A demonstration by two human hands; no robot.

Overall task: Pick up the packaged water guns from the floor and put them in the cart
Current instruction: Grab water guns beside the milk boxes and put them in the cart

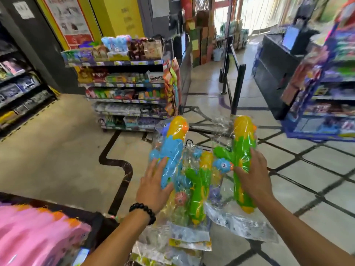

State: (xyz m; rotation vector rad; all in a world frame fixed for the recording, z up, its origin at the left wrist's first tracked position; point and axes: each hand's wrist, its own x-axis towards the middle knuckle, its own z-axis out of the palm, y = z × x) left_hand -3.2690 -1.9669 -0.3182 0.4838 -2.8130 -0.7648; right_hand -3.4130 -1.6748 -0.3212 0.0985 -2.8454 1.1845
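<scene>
My left hand (153, 187) grips a blue and yellow water gun in a clear plastic bag (172, 150), held upright. My right hand (253, 175) grips a green and yellow packaged water gun (243, 143), also upright. Between them, lower down, lie more packaged water guns (197, 187) in a pile, green, yellow and blue, with their plastic bags and printed labels spilling toward me. A thin dark wire frame (203, 131), possibly the cart's rim, shows behind the guns; I cannot tell for sure.
A snack shelf (124, 89) stands ahead on the left. Black barrier posts (237, 89) and a dark checkout counter (272, 73) are ahead on the right. A blue toy rack (326, 93) fills the right edge. Pink packaged goods (34, 233) sit at lower left.
</scene>
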